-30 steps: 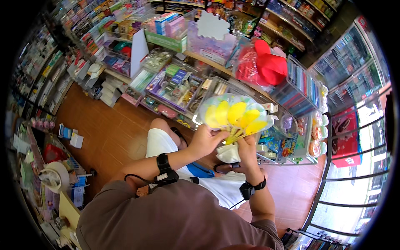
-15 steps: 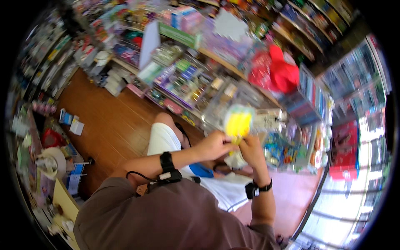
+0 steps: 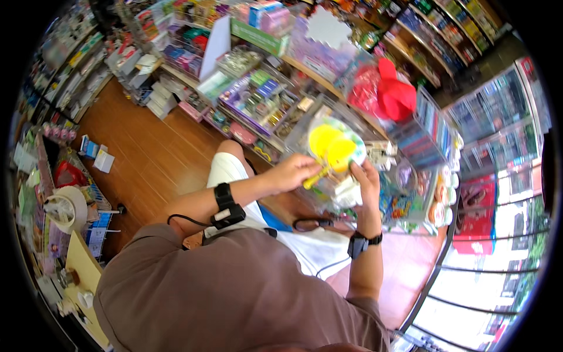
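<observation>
Both my hands are raised in front of me around a yellow round-lobed item with a short handle [image 3: 334,148]. It has a pale green and white edge, and its exact kind is unclear. My left hand [image 3: 296,171] is closed, with its fingertips at the handle side. At the lower right edge, my right hand [image 3: 366,176] grips it between thumb and fingers. Behind it stands a clear plastic bin [image 3: 299,138], partly covered by the item. A white piece [image 3: 349,192], perhaps wrapping or a label, shows below the item, beside my right hand.
A purple-edged box of small goods [image 3: 234,111] lies on the shelf ahead. Red bags [image 3: 396,91] hang at the far right, near a rack of flat packets [image 3: 431,126]. Small blue-and-white boxes [image 3: 104,159] rest on the wooden floor [image 3: 146,155] at left.
The yellow item has turned and spread out to show two round yellow lobes. My hands have moved slightly apart, the right one shifting to the item's edge.
</observation>
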Action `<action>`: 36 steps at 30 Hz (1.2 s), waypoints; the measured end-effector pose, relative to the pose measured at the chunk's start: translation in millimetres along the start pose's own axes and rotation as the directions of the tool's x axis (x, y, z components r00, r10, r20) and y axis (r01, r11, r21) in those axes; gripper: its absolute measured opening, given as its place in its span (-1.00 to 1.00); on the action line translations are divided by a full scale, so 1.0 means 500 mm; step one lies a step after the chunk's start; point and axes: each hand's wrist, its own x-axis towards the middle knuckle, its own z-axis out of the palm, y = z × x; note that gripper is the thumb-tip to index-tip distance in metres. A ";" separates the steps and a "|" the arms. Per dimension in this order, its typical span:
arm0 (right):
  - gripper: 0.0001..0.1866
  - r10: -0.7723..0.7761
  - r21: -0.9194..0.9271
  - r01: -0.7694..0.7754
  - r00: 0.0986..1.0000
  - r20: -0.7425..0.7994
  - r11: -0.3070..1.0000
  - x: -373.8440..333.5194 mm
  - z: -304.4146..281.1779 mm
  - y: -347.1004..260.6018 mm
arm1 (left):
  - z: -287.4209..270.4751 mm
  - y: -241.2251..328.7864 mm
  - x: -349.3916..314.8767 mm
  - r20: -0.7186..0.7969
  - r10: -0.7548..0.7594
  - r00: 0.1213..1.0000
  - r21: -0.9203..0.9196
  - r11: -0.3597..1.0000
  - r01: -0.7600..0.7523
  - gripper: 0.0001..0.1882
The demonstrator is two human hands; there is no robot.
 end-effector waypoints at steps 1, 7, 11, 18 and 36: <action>-0.74 -0.042 0.037 0.040 0.998 0.041 0.998 0.006 0.000 0.006 | 0.001 0.016 -0.003 -0.010 -0.037 0.999 -0.093 0.995 0.036 -0.66; -0.77 -0.110 -0.011 0.111 0.991 0.078 0.994 -0.024 -0.026 0.017 | 0.013 0.010 -0.012 0.079 -0.151 0.985 -0.340 0.925 0.169 -0.62; -0.77 -0.102 -0.072 0.104 0.994 0.032 0.992 -0.028 -0.017 0.008 | 0.029 -0.008 -0.010 0.074 0.031 0.997 -0.112 0.993 -0.022 -0.61; -0.74 -0.069 -0.353 0.107 0.991 0.118 0.929 -0.016 -0.024 -0.009 | 0.032 -0.025 -0.016 0.061 0.017 0.998 0.066 0.998 -0.021 -0.63; -0.73 -0.257 -0.312 0.336 0.929 0.267 0.889 0.002 -0.067 -0.004 | -0.001 -0.022 -0.017 0.425 -0.157 0.892 -0.394 0.855 0.338 -0.65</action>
